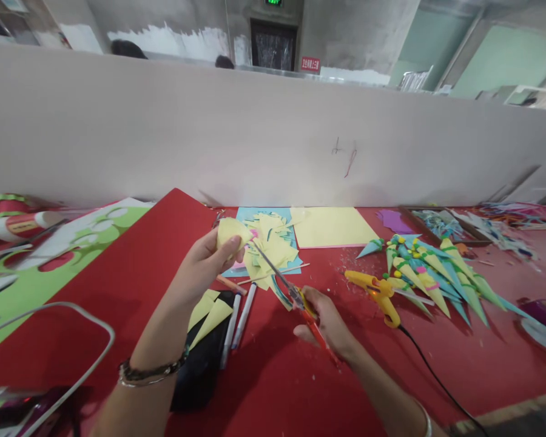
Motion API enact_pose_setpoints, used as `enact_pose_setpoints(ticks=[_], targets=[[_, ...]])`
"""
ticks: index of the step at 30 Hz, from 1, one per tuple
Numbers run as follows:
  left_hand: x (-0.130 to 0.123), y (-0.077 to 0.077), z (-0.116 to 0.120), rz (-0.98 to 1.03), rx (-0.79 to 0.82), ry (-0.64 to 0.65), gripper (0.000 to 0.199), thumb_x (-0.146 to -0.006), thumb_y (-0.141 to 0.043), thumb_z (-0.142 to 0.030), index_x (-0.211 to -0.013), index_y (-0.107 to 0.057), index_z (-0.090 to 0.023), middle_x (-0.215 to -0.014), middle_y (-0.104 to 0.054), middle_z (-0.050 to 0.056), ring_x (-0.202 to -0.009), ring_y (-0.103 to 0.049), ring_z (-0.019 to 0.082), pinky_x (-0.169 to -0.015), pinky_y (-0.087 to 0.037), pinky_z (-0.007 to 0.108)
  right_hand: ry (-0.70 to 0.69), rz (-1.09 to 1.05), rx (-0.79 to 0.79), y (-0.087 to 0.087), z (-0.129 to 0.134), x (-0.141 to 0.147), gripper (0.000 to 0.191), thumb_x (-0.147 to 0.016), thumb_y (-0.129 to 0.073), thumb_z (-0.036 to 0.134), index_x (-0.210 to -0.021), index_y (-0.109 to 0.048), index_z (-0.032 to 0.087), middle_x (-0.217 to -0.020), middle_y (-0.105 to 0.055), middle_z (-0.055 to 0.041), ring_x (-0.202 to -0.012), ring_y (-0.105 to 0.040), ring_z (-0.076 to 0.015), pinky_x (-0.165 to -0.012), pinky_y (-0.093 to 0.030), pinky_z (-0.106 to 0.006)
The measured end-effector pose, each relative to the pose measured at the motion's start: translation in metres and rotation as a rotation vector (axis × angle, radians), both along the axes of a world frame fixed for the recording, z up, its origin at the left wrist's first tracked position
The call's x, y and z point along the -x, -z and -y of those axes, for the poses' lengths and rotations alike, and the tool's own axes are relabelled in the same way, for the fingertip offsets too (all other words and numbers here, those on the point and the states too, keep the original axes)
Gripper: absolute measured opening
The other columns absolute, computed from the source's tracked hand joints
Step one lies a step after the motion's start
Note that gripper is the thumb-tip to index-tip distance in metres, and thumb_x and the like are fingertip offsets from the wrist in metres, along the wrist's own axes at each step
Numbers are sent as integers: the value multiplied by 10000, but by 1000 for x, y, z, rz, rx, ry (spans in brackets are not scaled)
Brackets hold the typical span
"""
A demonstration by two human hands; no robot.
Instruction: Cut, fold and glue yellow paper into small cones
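Yellow paper (232, 234), pinched in the left hand's (213, 254) fingers, is up beside the scrap pile (273, 243); right hand (326, 318) grips scissors (295, 295), tips near the paper; back right, a dark tray (477, 243) holds bluish scraps (439, 224).

Left hand (209, 258): some fingers hidden behind yellow paper piece (232, 233). Scissors (295, 296): handles partly covered by right hand (328, 317); can't tell if tips touch paper. Black case (195, 382) partly behind left forearm (157, 337). Black cord (430, 365) cut off at near edge.

A green sign (273, 2) reads "EXIT"; red sign (310, 64) begins "卫生间".
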State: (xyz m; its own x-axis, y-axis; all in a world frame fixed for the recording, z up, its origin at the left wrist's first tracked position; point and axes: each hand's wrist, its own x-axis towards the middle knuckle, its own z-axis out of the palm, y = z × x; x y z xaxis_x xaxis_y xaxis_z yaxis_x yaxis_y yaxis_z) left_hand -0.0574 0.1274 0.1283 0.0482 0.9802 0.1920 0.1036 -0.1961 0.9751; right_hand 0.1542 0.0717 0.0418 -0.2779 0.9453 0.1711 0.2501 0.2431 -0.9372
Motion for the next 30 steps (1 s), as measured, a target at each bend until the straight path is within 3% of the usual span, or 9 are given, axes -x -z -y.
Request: enact_pose_setpoints(ticks=[3,6,13,19,24,30], targets=[[-4,-1,4,-3,24,12,240,-745,-597,-401,-648,-543,-189,-572,-411,-30,-503,-394,83,-411,-382,154,60,83,-60,4,0,-1,350,-633,-638,459,-702,-424,191,-638,-339,53,-556,-299,-93,-503,-302,-221],[-8,-3,7,8,12,16,236,-743,-599,-405,-664,-553,-187,-575,-425,-27,-499,-396,83,-392,-390,149,84,158,-74,7,1,-4,345,-629,-655,431,-757,-445,188,-693,-412,28,-604,-366,-116,-551,-336,-237],[-13,-4,7,-30,13,54,194,-694,-650,-361,-679,-572,-184,-605,-489,-6,-525,-468,104,-359,-423,146,60,178,-117,12,1,-6,408,-635,-642,522,-803,-495,181,-726,-461,0,-623,-420,-140,-568,-354,-251],[-14,-2,4,-134,122,126,252,-669,-653,-408,-635,-598,-165,-633,-536,18,-584,-543,148,-379,-490,196,74,207,-117,13,0,-6,413,-636,-635,539,-771,-473,184,-702,-455,5,-606,-411,-135,-555,-350,-246],[-12,3,0,-169,126,204,261,-672,-649,-420,-623,-611,-167,-583,-507,2,-507,-473,108,-368,-469,182,55,196,-101,16,0,-5,397,-644,-629,518,-781,-461,186,-727,-464,-4,-629,-421,-141,-579,-365,-254],[-11,1,3,-85,91,103,287,-731,-594,-440,-610,-556,-183,-533,-367,-32,-444,-356,79,-355,-462,182,95,223,-101,17,1,-7,364,-648,-638,468,-789,-451,191,-715,-455,6,-618,-407,-136,-575,-360,-254]])
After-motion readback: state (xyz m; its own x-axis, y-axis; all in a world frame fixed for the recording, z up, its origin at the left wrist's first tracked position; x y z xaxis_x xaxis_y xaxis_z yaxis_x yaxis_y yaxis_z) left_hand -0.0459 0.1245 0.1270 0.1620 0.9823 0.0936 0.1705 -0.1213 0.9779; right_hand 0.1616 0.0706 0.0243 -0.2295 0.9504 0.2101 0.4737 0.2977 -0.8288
